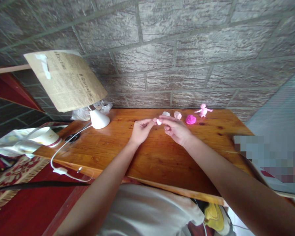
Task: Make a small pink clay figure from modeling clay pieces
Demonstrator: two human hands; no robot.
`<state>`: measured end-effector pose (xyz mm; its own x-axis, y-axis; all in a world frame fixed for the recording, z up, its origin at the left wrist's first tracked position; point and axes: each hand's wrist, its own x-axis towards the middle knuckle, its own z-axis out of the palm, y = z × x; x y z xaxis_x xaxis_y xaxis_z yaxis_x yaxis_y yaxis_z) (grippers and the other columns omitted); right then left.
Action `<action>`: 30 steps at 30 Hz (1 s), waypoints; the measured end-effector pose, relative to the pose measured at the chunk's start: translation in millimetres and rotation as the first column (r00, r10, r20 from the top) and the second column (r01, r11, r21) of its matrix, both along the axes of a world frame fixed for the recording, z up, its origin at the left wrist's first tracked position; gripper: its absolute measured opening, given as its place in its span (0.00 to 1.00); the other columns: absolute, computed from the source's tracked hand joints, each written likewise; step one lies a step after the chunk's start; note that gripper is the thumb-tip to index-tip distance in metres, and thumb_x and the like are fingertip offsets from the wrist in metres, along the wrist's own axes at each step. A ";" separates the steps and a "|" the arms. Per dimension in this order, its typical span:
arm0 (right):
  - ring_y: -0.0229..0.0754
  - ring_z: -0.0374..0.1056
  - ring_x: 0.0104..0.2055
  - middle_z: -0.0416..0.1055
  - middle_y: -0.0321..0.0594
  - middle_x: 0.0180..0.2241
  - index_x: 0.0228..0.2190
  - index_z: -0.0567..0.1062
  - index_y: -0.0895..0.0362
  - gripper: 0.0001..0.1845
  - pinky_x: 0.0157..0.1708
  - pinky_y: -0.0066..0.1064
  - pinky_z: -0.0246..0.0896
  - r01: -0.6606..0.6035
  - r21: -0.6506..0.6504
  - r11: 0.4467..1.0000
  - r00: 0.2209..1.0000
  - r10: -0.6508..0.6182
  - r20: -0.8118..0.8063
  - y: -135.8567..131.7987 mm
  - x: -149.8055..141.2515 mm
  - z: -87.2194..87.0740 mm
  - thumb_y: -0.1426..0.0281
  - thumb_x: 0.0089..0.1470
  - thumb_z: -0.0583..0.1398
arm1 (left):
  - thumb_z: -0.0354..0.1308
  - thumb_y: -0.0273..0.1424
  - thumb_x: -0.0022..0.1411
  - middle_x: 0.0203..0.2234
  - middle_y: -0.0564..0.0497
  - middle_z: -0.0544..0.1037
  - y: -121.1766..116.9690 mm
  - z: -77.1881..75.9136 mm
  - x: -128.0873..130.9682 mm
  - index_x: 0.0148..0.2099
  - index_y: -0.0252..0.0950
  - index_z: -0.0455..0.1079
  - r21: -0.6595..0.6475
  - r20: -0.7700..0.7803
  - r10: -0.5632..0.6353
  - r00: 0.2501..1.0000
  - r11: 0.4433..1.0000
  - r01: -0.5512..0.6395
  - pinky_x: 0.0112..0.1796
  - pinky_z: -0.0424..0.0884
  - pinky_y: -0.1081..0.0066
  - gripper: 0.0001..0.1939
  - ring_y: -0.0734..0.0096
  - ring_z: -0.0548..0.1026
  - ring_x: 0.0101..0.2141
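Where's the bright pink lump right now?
Head view, right of centre: on the table just past the right hand, the lump sits between the pale pink lump on its left and the doll on its right.

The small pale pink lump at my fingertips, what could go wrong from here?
The small pale pink lump sits between the fingertips of the left hand and right hand; it might slip. The right hand could bump the white lump behind it. The white cord of the lamp hangs past the wooden table; a snag could tip it.
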<state>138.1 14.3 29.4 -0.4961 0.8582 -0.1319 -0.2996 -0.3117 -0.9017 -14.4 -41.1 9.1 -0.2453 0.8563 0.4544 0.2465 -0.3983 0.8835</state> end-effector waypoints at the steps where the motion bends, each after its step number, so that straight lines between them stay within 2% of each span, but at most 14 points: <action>1: 0.28 0.52 0.22 0.73 0.33 0.27 0.31 0.81 0.54 0.18 0.21 0.25 0.41 0.000 0.010 1.000 1.000 0.000 0.001 -0.5 -0.4 -0.6 0.68 0.32 0.73 | 0.65 0.47 0.58 0.21 0.51 0.79 -0.2 0.2 0.1 0.29 0.36 0.80 -0.004 -0.006 0.009 1.000 1.000 -0.009 0.38 0.73 0.68 0.18 0.69 0.77 0.29; 12: 0.27 0.54 0.22 0.74 0.32 0.28 0.34 0.82 0.54 0.22 0.22 0.25 0.44 0.005 0.023 1.000 1.000 -0.005 -0.019 -1.4 -2.9 -5.3 0.68 0.31 0.74 | 0.68 0.44 0.55 0.26 0.49 0.82 1.8 -2.3 0.6 0.32 0.35 0.82 0.032 0.024 0.042 0.999 0.999 -0.043 0.38 0.73 0.68 0.16 0.69 0.77 0.29; 18: 0.26 0.54 0.21 0.74 0.31 0.26 0.34 0.82 0.54 0.21 0.21 0.24 0.45 0.021 0.018 1.000 1.000 -0.021 -0.009 -3.3 -4.2 -5.2 0.69 0.32 0.74 | 0.67 0.42 0.56 0.21 0.52 0.78 1.6 -0.7 1.8 0.30 0.35 0.81 0.024 0.054 0.027 0.998 0.999 -0.029 0.35 0.71 0.70 0.14 0.72 0.75 0.26; 25: 0.26 0.55 0.21 0.77 0.34 0.29 0.29 0.82 0.55 0.14 0.18 0.21 0.45 -0.001 -0.077 0.997 0.998 -0.004 -0.056 -4.8 -4.0 -1.6 0.73 0.34 0.73 | 0.67 0.43 0.57 0.20 0.53 0.76 0.3 0.7 3.1 0.32 0.35 0.81 0.030 0.080 -0.024 0.997 0.999 0.022 0.36 0.70 0.71 0.14 0.71 0.75 0.28; 30: 0.24 0.54 0.20 0.76 0.32 0.28 0.28 0.81 0.56 0.12 0.17 0.18 0.44 0.008 -0.133 0.991 0.994 -0.023 -0.107 -4.2 -2.8 0.6 0.76 0.35 0.72 | 0.67 0.44 0.56 0.24 0.51 0.78 0.0 0.5 4.2 0.35 0.35 0.81 0.005 0.087 -0.044 0.995 0.999 0.043 0.34 0.68 0.72 0.16 0.72 0.74 0.29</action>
<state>135.3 10.1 30.0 -0.5003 0.8445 -0.1913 -0.3987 -0.4208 -0.8149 -10.2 -41.2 9.6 -0.2465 0.8655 0.4360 0.1512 -0.4101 0.8994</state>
